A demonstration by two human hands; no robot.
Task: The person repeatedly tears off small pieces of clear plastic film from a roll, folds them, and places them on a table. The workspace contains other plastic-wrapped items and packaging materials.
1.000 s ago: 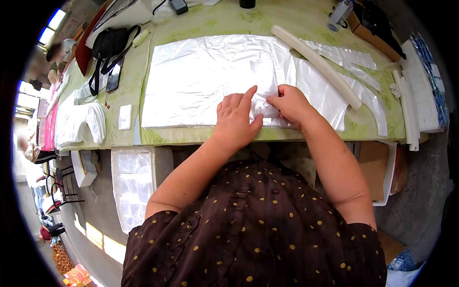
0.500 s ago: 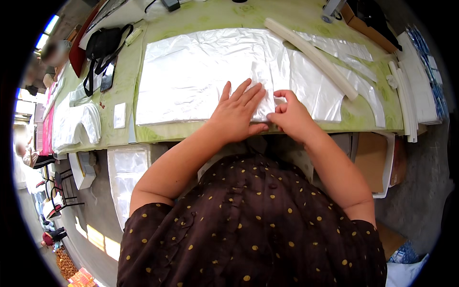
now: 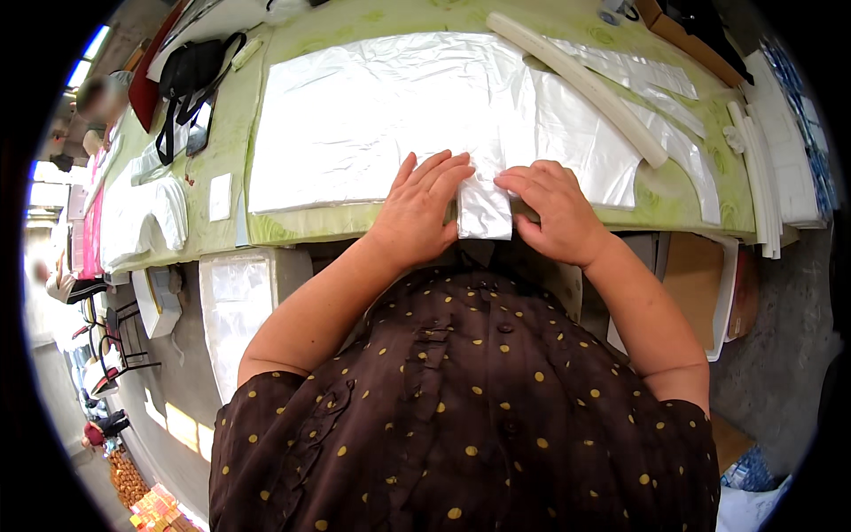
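A stack of shiny white plastic sheeting [image 3: 355,115], which looks like flat bags, covers the middle of the table. At its near edge a narrow folded strip of the same plastic [image 3: 485,213] hangs slightly over the table's front edge, between my hands. My left hand [image 3: 417,208] lies at the strip's left side, fingers stretched out and fingertips on the plastic. My right hand [image 3: 558,208] is at the right side, fingers bent over with the tips touching the strip and the thumb apart from them. Curved cut-outs shape the right end of the plastic [image 3: 612,182].
A long pale tube [image 3: 581,89] lies across the plastic at the right. More white plastic [image 3: 160,213], a black bag [image 3: 191,71], a phone [image 3: 200,133] and a white card-like packet [image 3: 221,197] sit at the left. Boxes [image 3: 687,293] stand under the table.
A folded strip of plastic now shows between my hands, reaching over the near edge. My right hand has shifted slightly right and its finger-to-thumb pinch has opened; my left hand is less spread.
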